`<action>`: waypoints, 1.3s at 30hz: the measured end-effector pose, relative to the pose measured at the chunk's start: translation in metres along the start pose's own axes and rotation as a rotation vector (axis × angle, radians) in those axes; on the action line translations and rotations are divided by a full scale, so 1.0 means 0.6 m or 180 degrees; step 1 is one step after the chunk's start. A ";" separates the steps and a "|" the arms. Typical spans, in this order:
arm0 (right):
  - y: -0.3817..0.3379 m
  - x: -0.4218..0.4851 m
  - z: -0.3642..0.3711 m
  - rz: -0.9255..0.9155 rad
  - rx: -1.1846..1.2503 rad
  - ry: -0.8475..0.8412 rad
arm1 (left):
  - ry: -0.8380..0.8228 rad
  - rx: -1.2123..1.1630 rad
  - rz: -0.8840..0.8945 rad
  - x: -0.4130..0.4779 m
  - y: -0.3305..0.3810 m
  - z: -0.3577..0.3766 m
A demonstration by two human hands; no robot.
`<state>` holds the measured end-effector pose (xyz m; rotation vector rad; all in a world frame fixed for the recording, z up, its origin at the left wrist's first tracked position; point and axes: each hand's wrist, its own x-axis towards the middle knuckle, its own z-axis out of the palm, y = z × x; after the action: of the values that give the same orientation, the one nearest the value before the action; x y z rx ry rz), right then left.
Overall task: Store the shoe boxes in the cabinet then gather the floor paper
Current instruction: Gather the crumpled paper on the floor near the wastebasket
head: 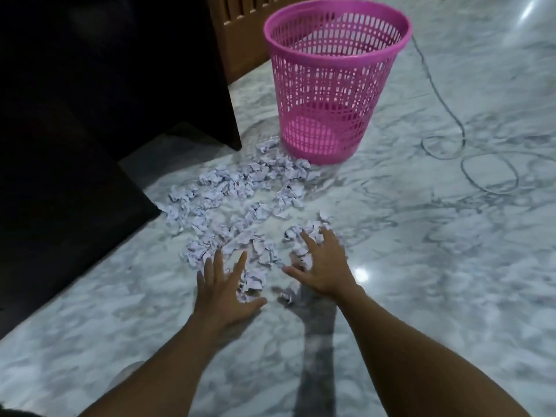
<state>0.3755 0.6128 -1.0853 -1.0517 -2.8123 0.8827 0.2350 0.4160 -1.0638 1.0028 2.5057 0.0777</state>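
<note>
Scraps of crumpled white paper judged light, soft, easily scattered; left hand and right hand, fingers spread, gripping nothing, should scoop clumps from underneath.

Glossy marble floor, white veined with grey, across most of the view. Bright glints of light on it near the middle and at the top right corner. Dark, boxy furniture at left, almost black in shadow. Behind it, a light-brown slatted wooden panel. Thin dark cable looping over the floor at right.
</note>
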 end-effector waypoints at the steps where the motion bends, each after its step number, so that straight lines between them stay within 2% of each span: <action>1: 0.008 0.001 0.009 -0.0108 -0.0146 -0.0017 | 0.0175 0.0030 0.0131 0.003 -0.016 0.013; 6: 0.023 -0.013 0.054 -0.0634 -0.0729 -0.0042 | 0.0779 -0.0010 0.0717 0.032 -0.065 0.045; 9: 0.016 -0.020 0.080 -0.0511 -0.0807 0.0070 | 0.0876 -0.0058 0.0779 0.065 -0.065 0.057; 13: 0.002 0.001 0.099 -0.0442 -0.0596 0.0905 | 0.0978 -0.0126 0.1011 0.099 -0.052 0.064; 16: -0.015 0.019 0.085 -0.0047 -0.0326 0.1127 | 0.1057 -0.0116 0.1201 0.120 -0.036 0.065; 19: -0.006 0.030 0.063 0.0153 -0.0672 0.1286 | 0.1063 -0.0105 0.1252 0.136 -0.028 0.056; 23: 0.002 0.036 0.043 0.0954 -0.0794 0.1135 | 0.1100 -0.0069 0.1203 0.160 -0.013 0.041; 25: 0.013 0.044 0.040 0.1027 -0.0766 0.0950 | 0.1095 -0.0079 0.1234 0.177 -0.003 0.043; 27: 0.032 0.053 0.042 0.0965 -0.0626 0.0745 | 0.1009 -0.0030 0.1152 0.192 0.005 0.045; 30: 0.052 0.057 0.055 0.0832 -0.0237 0.0743 | 0.0939 -0.0004 0.1036 0.203 0.009 0.034; 35: 0.062 0.060 0.072 0.0181 -0.0159 0.1023 | 0.1290 -0.0112 0.1530 0.179 -0.031 0.008; 39: 0.044 0.094 0.057 -0.0278 -0.0365 0.0804 | 0.0843 -0.0036 0.1285 0.138 -0.054 0.014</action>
<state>0.3405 0.6462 -1.1373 -0.9663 -2.6979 0.5435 0.1643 0.4467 -1.1091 1.5695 2.4835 0.3678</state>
